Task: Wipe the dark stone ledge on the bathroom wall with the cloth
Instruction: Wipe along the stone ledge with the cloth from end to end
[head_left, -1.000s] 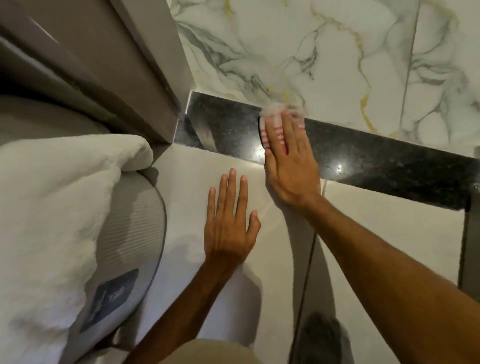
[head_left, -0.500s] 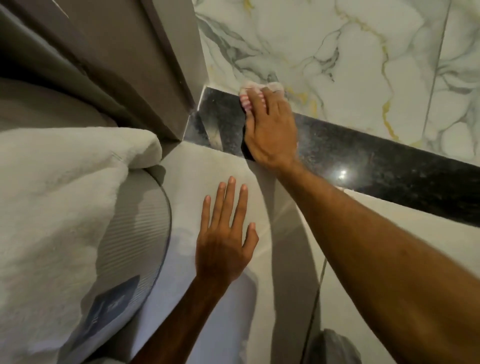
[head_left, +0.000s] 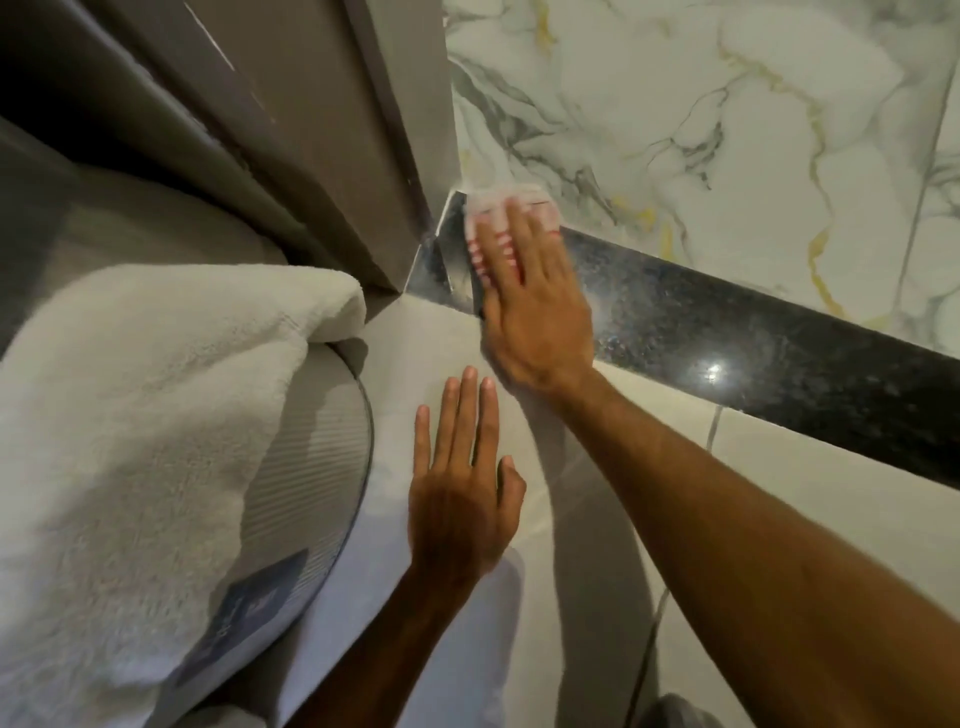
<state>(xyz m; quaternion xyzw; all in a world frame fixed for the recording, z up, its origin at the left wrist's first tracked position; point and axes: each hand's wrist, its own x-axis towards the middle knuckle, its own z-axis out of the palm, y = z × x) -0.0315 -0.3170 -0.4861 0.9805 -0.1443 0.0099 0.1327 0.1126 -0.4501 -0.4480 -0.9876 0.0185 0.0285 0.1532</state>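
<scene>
The dark speckled stone ledge (head_left: 737, 332) runs diagonally from the corner by the door frame down to the right edge. My right hand (head_left: 535, 306) lies flat on its left end and presses a white cloth with red stripes (head_left: 488, 208) against the stone; most of the cloth is hidden under the palm and fingers. My left hand (head_left: 462, 499) rests flat and open on the pale wall tile (head_left: 779, 493) below the ledge, with nothing in it.
White marble tile with grey and gold veins (head_left: 727, 130) rises above the ledge. A grey door frame (head_left: 322, 130) meets the ledge's left end. A fluffy white towel (head_left: 130, 441) lies over a round ribbed grey object (head_left: 317, 467) at the left.
My right hand slid the cloth leftward along the ledge, from near its middle to the corner by the door frame. My left hand stayed flat on the tile.
</scene>
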